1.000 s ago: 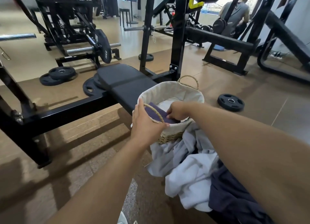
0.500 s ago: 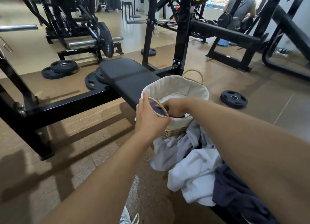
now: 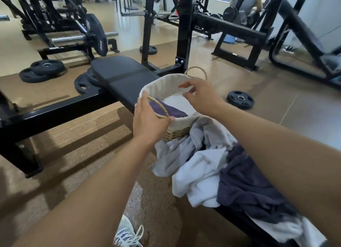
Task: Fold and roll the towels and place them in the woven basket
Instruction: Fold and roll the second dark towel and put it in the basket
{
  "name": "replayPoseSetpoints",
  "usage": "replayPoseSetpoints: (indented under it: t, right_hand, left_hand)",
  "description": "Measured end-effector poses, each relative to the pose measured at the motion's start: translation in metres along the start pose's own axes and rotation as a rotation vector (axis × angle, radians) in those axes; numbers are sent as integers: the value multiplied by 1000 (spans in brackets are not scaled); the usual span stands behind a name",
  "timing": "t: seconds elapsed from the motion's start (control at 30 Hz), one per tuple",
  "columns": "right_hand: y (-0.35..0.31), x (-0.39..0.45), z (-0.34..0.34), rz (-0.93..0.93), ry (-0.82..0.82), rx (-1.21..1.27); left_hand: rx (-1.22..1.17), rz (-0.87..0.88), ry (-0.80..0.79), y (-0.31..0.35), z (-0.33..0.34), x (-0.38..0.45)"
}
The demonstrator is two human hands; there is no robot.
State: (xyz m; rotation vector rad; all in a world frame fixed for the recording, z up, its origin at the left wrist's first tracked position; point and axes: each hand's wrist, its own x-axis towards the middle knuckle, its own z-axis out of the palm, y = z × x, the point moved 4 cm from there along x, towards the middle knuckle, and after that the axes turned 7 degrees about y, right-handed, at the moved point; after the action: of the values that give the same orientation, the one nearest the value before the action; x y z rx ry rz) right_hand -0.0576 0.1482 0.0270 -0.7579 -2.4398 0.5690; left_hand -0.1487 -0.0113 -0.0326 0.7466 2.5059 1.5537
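Observation:
The woven basket (image 3: pixel 162 87) with a cream cloth lining stands on the black bench. Inside it lie a folded purple towel (image 3: pixel 170 110) and a white towel (image 3: pixel 179 103). My left hand (image 3: pixel 147 120) rests against the basket's near rim beside its near rope handle, fingers straight. Above the basket hovers my right hand (image 3: pixel 200 96), fingers spread and relaxed, holding nothing. A heap of unfolded towels lies on the bench in front of the basket: a pale grey one (image 3: pixel 177 152), a white one (image 3: pixel 200 176) and a dark navy one (image 3: pixel 251 182).
The padded bench (image 3: pixel 120 76) sits in a black steel rack (image 3: pixel 182 30). Weight plates (image 3: pixel 42 70) lie on the floor at left, one more plate (image 3: pixel 240 99) at right. A person (image 3: pixel 246 1) sits far back. My shoe (image 3: pixel 127 233) shows below.
My right hand has let go of the purple towel and lifted out of the basket. The towel now lies inside. My left hand stays at the near rim.

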Motion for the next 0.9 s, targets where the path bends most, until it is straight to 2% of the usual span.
replayPoseSetpoints:
  t: [0.1, 0.17, 0.23, 0.3, 0.4, 0.47, 0.57, 0.63, 0.73, 0.83, 0.9]
  right_hand:
    - [12, -47, -45, -2, 107, 69]
    - [33, -81, -74, 83, 182, 83]
    - [57, -117, -95, 202, 213, 54]
    - [78, -151, -109, 283, 211, -12]
    - [98, -194, -120, 315, 176, -112]
    - [102, -212, -126, 298, 96, -189]
    - [102, -237, -129, 308, -13, -265]
    - [101, -254, -126, 287, -55, -257]
    - [98, -271, -122, 232, -133, -205]
    - [102, -275, -113, 182, -285, -344]
    - [104, -276, -108, 182, -265, -349]
  left_hand:
    - [47, -27, 5, 4, 1, -2]
    - [150, 32, 69, 17, 3, -10]
    - [173, 209, 153, 38, 6, -27]
    - [89, 437, 165, 62, 14, -46]
    - [-14, 625, -71, 90, 46, -79]
    - [-14, 683, -275, 99, 71, -102]
    - [-7, 708, -469, 97, 98, -131]
    - [29, 710, -529, 94, 107, -139]
    - [119, 768, -518, 92, 112, -142]
    - [169, 753, -504, 86, 114, -144]
    - [170, 739, -530, 82, 113, -147]
